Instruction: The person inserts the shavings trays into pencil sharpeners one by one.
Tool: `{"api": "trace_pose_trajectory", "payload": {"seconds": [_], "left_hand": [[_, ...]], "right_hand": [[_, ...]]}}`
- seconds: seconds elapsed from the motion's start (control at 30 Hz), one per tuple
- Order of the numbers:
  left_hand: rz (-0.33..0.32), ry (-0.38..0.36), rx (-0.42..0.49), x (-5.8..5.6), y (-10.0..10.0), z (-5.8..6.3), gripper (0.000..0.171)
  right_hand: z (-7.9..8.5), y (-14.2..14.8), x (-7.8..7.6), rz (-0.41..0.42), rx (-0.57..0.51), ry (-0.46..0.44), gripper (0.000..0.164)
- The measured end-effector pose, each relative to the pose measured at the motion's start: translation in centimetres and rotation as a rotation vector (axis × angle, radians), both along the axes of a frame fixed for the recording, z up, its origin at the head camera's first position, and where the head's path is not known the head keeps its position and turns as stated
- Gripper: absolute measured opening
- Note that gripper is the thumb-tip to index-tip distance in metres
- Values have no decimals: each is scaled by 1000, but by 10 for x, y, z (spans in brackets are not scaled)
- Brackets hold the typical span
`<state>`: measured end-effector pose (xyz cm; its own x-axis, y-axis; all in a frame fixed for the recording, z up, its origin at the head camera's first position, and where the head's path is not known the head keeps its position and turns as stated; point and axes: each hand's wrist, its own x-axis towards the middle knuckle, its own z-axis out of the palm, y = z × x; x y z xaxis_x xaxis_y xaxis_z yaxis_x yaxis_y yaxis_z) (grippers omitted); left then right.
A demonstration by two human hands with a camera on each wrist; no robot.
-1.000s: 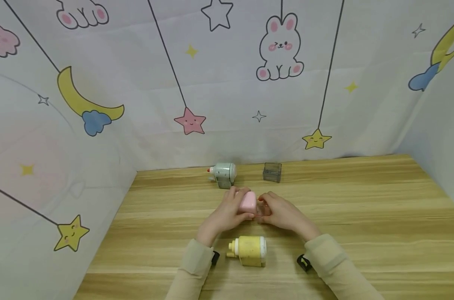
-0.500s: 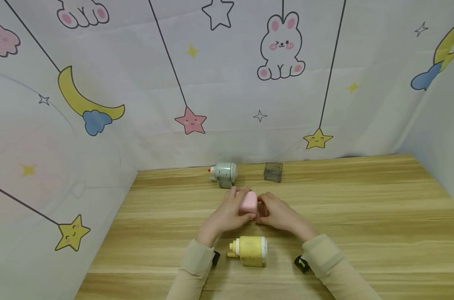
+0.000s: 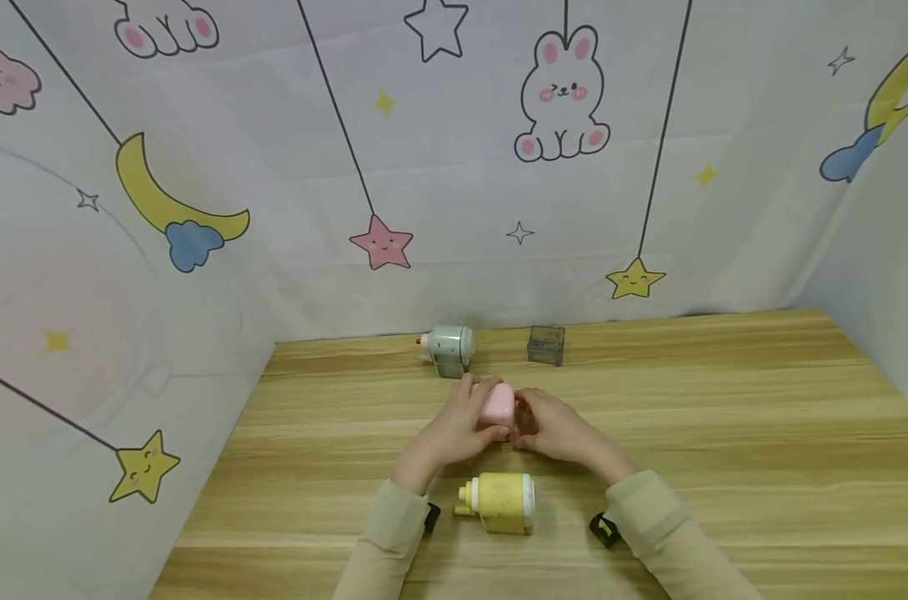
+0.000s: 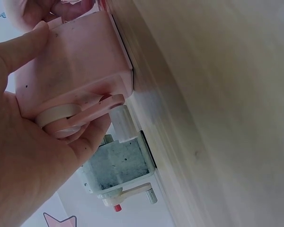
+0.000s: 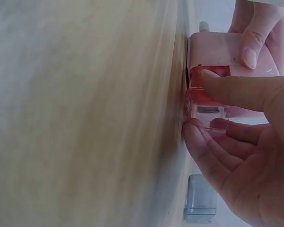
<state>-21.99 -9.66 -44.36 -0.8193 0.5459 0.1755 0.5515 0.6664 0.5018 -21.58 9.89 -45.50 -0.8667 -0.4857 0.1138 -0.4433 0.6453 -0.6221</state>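
A pink crank pencil sharpener (image 3: 499, 406) stands on the wooden table, and my left hand (image 3: 457, 421) grips its body from the left. In the left wrist view its crank (image 4: 92, 112) with a white knob sticks out beside the palm. My right hand (image 3: 562, 425) pinches a see-through reddish shavings drawer (image 5: 200, 97) between thumb and fingers. The drawer lies against the sharpener's right end, partly covered by the fingers. Close to my wrists is a yellow crank sharpener (image 3: 503, 502), untouched.
Behind my left hand stands a grey-green crank sharpener (image 3: 450, 346). To its right sits a smoky clear drawer (image 3: 546, 345). A white cloth printed with cartoons (image 3: 454, 167) hangs along the table's back and sides.
My right hand has moved slightly left with the drawer, so less of the drawer shows between it and the pink sharpener. The left hand has kept its grip on the sharpener.
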Motion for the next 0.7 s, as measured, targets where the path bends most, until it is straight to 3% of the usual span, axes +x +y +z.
{"api": "trace_pose_trajectory", "payload": {"seconds": [0.3, 0.57, 0.7], "left_hand": [[-2, 13, -5, -2, 1, -2, 68], [-7, 33, -5, 0, 1, 0, 67], [-4, 25, -15, 0, 0, 0, 66]], "right_hand": [[-2, 0, -2, 7, -30, -6, 67], [-5, -2, -4, 49, -64, 73, 66], [-5, -4, -4, 56, -74, 69, 67]]}}
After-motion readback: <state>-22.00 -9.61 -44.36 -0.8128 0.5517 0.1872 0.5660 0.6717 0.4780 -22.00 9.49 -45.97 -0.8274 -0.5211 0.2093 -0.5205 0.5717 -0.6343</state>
